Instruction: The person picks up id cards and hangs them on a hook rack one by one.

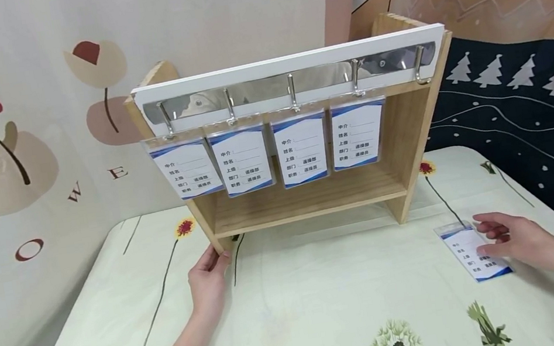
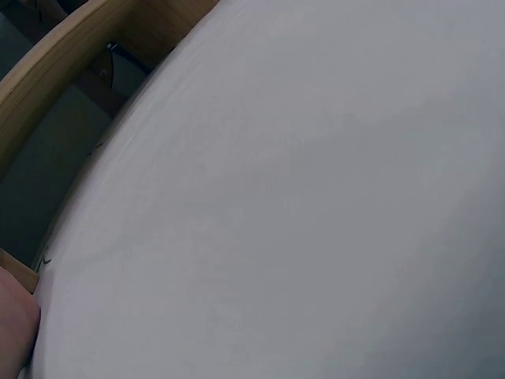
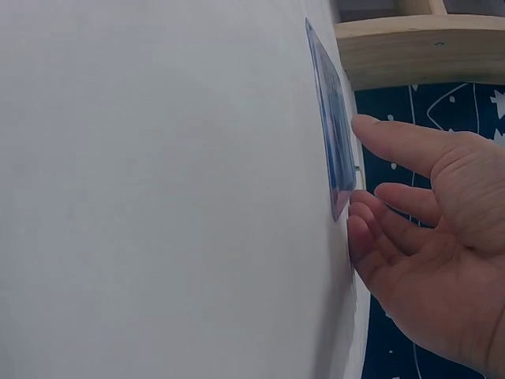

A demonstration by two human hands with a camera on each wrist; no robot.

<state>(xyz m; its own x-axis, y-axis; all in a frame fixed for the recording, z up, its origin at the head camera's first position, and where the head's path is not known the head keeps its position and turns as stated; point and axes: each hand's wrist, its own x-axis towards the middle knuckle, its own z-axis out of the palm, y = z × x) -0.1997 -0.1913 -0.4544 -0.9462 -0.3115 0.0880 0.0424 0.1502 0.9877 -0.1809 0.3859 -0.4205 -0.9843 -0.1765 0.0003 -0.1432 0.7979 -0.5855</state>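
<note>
A wooden shelf rack (image 1: 307, 198) stands on the table, a white board with metal hooks across its top. My left hand (image 1: 208, 283) grips the foot of the rack's left side panel, thumb at the front. In the left wrist view only a bit of that hand (image 2: 14, 324) shows at the lower left. A clear-sleeved name badge (image 1: 466, 255) lies flat at the right. Over its right edge is my right hand (image 1: 526, 241), thumb above the card and fingers loosely bent beside it. The right wrist view has thumb and fingertips apart, near the badge (image 3: 330, 118).
Several matching name badges (image 1: 301, 149) hang in a row from the hooks; the rightmost hook (image 1: 419, 64) bears none. A flower-print cloth (image 1: 296, 312) covers the table. Printed curtains (image 1: 233, 13) stand close behind, and a dark one with white trees (image 1: 530, 119) is at the right.
</note>
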